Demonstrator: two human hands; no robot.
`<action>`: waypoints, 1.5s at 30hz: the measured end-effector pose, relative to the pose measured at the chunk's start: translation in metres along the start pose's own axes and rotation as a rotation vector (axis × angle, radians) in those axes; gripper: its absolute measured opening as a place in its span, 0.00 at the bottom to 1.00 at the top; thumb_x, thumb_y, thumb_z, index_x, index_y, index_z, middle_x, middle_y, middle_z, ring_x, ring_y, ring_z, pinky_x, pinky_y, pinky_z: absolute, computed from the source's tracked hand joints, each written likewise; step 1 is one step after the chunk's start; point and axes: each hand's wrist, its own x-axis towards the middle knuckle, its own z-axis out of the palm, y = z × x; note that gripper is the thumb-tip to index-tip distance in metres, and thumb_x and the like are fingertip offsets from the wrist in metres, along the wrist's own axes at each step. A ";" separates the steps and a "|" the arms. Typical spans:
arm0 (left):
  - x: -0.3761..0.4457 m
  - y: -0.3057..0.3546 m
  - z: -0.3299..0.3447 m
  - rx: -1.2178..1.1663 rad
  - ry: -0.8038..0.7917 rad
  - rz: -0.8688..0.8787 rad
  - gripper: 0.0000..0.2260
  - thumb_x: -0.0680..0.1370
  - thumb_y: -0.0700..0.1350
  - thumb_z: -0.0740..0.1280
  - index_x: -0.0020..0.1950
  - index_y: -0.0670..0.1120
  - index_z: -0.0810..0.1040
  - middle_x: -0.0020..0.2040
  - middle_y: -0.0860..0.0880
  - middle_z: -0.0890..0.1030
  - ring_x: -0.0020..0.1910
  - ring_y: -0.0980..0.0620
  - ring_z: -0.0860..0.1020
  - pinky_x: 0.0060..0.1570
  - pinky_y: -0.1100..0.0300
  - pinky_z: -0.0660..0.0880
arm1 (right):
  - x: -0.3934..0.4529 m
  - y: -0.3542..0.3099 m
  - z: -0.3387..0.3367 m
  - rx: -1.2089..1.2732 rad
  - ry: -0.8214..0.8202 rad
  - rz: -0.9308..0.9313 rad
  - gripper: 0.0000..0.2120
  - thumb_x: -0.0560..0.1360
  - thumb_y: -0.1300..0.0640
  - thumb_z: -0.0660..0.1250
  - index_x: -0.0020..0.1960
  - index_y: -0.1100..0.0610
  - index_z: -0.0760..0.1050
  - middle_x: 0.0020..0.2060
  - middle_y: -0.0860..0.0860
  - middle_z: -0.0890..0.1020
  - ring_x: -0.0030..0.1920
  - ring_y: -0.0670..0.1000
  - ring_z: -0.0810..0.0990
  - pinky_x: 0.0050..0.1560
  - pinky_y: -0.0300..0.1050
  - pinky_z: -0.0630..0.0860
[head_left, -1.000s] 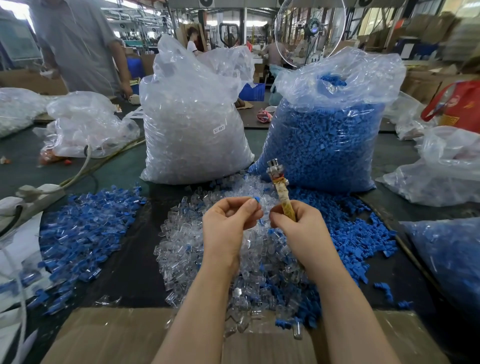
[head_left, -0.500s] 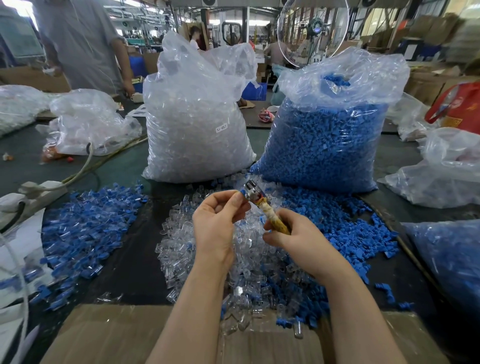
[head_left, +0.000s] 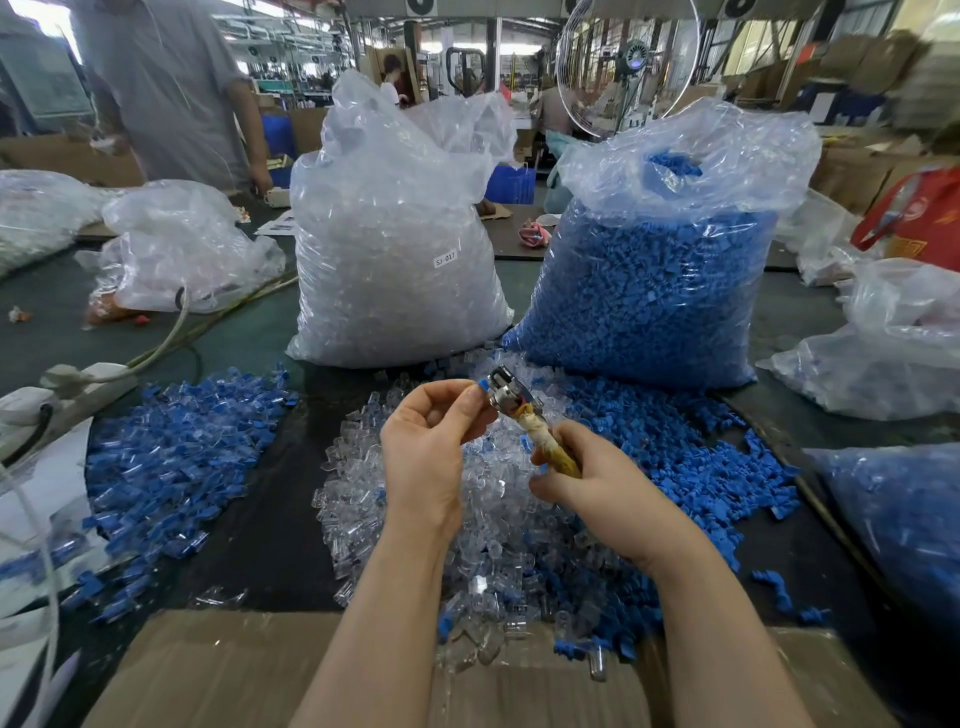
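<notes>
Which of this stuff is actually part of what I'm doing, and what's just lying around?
In use: left hand, pinching a blue piece; right hand, gripping the taped tool; clear pile; blue pile.
Lying about: power strip; red bag; fan.

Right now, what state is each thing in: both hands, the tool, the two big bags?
Left hand: pinches a blue piece at the head of the tool.
Right hand: grips the tool's wrapped handle.
Tool: tilted, metal head toward the left hand.
Clear-parts bag: upright, filled.
Blue-parts bag: upright, filled, top open.
</notes>
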 end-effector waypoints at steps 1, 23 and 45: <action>0.000 0.000 0.000 0.005 -0.006 0.005 0.05 0.76 0.34 0.70 0.43 0.43 0.81 0.38 0.47 0.85 0.38 0.52 0.84 0.38 0.65 0.79 | 0.000 0.000 0.000 -0.004 -0.002 0.000 0.07 0.74 0.55 0.69 0.47 0.52 0.70 0.34 0.48 0.70 0.33 0.48 0.68 0.36 0.46 0.66; 0.002 0.000 -0.003 0.009 0.004 -0.010 0.04 0.76 0.34 0.69 0.44 0.42 0.81 0.40 0.45 0.84 0.38 0.52 0.83 0.37 0.66 0.78 | 0.001 -0.006 0.011 -0.182 0.071 -0.028 0.04 0.71 0.61 0.63 0.41 0.54 0.68 0.32 0.52 0.72 0.30 0.51 0.68 0.32 0.49 0.66; 0.027 0.034 -0.094 -0.739 0.771 -0.227 0.04 0.81 0.37 0.63 0.51 0.41 0.78 0.46 0.48 0.84 0.41 0.57 0.84 0.37 0.65 0.80 | -0.001 0.011 -0.007 -0.690 0.362 0.391 0.21 0.78 0.50 0.58 0.70 0.47 0.60 0.50 0.52 0.79 0.45 0.56 0.78 0.42 0.49 0.73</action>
